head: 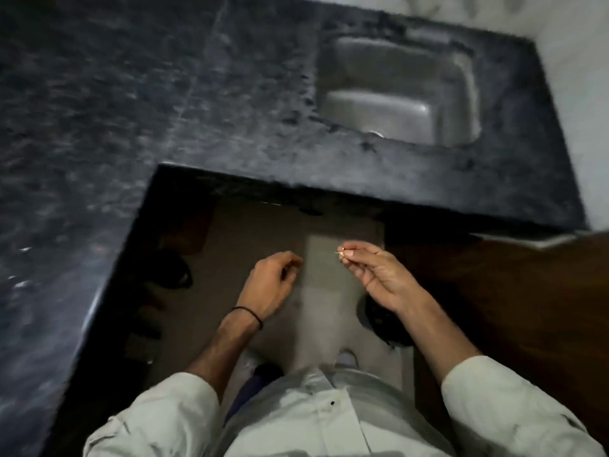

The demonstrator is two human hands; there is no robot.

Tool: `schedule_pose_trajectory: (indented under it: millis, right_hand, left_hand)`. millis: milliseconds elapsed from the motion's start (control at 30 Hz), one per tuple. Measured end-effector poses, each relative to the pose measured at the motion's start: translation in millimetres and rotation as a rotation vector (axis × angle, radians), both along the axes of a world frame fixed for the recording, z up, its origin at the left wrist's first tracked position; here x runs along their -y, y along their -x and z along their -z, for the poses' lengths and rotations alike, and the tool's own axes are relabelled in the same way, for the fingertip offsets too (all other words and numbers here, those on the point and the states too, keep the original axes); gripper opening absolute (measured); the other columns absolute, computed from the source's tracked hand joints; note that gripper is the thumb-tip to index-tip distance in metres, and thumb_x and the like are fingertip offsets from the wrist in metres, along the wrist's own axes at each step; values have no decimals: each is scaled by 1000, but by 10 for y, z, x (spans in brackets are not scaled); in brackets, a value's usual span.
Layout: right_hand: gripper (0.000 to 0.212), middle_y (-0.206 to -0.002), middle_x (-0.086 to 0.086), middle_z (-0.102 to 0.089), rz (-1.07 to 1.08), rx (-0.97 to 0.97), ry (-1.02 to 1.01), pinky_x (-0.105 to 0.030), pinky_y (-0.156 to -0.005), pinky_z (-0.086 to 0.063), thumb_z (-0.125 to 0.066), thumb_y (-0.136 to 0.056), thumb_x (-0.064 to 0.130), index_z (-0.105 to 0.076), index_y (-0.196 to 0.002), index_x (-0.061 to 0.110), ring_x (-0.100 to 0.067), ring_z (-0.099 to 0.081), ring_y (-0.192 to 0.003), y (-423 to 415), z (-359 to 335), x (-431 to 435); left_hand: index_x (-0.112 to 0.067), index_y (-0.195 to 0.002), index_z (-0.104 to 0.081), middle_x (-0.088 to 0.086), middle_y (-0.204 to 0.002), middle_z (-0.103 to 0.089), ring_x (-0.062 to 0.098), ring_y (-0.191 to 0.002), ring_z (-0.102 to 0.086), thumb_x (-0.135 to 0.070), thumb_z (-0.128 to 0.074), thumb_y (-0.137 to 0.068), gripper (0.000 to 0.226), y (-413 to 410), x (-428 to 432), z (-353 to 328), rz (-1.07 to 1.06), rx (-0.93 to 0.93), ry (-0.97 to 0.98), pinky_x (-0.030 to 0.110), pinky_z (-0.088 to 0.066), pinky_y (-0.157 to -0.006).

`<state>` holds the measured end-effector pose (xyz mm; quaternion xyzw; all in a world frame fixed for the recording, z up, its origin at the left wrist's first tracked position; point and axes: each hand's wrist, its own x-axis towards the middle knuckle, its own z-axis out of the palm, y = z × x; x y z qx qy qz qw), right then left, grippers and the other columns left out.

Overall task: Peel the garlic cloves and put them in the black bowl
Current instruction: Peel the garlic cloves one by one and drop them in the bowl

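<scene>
Head view is motion-blurred, looking straight down into the inner corner of an L-shaped dark stone tabletop (197, 110). Both hands hang in front of the body over the tiled floor (263, 232), below tabletop level, neither touching the stone. Right hand (379, 275): palm turned up and left, thumb and forefinger tips pinched on a tiny pale sliver (339, 253), other fingers loosely bent under it. The sliver's long axis runs roughly left-right and its free end pokes left, toward the left hand. It's too small to say whether it's garlic skin or a bit of clove. Left hand (273, 282): back of hand up, fingers curled inward, near the right hand but apart from it. Can't tell if anything sits inside the curl. Black band (248, 313) on the left wrist. Steel sink (395, 94) is set into the far-right run of the tabletop, well apart from both hands. Brown wooden cabinet front (510, 291) is below the tabletop on the right, behind the right forearm. Pale shirt (313, 417) with rolled sleeves fills the bottom edge. Dark blurred shapes on the floor at left and under the right forearm, not identifiable.
</scene>
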<state>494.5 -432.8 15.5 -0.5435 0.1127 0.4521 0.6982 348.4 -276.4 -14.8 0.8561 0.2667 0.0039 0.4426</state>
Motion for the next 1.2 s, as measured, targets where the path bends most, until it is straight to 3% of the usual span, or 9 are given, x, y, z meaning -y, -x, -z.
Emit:
schedule_pose_trajectory:
  millis: [167,400,600,700,800,967,1067,1133,1200]
  right_hand:
    - [19,-82,-11,-76,269,-52,105,-21,-75,-60,-55,-89,-15,-69,-92,-2,-15,-75,-82,-514,515,1505]
    - [20,-73,-3,-76,364,-28,357,-17,-71,-59,-52,-92,-16,-66,-93,-2,-9,-74,-71,-930,1777,2922]
    - [21,-57,10,-69,295,24,526,-12,-62,-53,-56,-87,-20,-68,-90,-2,0,-66,-56,-1120,3190,3197]
    - [18,-60,6,-65,283,106,645,-22,-70,-52,-60,-84,-18,-73,-91,-8,-12,-61,-64,-1203,3880,3115]
    - [35,-58,12,-64,238,244,762,-37,-79,-53,-61,-71,-1,-70,-53,28,-23,-61,-70,-1215,4572,3092]
    - [22,-91,-19,-71,78,301,957,-50,-87,-56,-61,-82,-4,-75,-83,13,-38,-67,-91,-1198,5115,3106]
    - [24,-88,-21,-59,-18,433,1082,-56,-87,-55,-52,-80,17,-68,-71,32,-49,-63,-94,-1196,5220,3152]
    - [23,-87,-15,-62,-12,452,1053,-42,-82,-55,-52,-80,12,-70,-79,26,-39,-62,-85,-1172,5232,3140]
    - [26,-78,-7,-62,86,458,998,-26,-73,-47,-47,-70,6,-70,-80,1,-20,-58,-76,-1162,5222,3110]
  left_hand:
    - [-14,-111,-70,0,-97,-72,8,-79,-63,-2,-53,-91,28,-879,1017,184,239,-92,136,6,-42,-71]
    - [-11,-107,-70,-2,-86,-69,-9,-65,-59,8,-48,-86,36,-1698,2164,1307,409,-258,286,18,-49,-71]
    - [-10,-100,-73,3,-82,-70,5,-69,-62,-13,-41,-76,40,-1986,2601,2554,420,-329,313,28,-54,-78]
    - [-17,-97,-72,3,-83,-71,11,-65,-66,-3,-50,-90,28,-2032,2693,3159,418,-363,288,38,-58,-79]
    - [-23,-96,-71,6,-91,-74,24,-77,-71,2,-53,-93,31,-2055,2734,3716,401,-380,260,43,-57,-87]
    - [-25,-99,-71,1,-106,-73,22,-97,-69,-1,-53,-96,30,-2058,2771,4312,319,-402,241,25,-51,-86]
    - [-22,-104,-71,1,-104,-72,18,-90,-67,-7,-57,-97,21,-2011,2745,4450,271,-383,254,20,-51,-73]
    - [-19,-107,-70,-3,-105,-71,20,-87,-68,-8,-57,-97,20,-1956,2720,4489,260,-389,255,11,-45,-62]
    - [-20,-106,-70,-7,-107,-71,21,-90,-69,-5,-55,-97,24,-1901,2697,4502,262,-393,250,10,-42,-61]
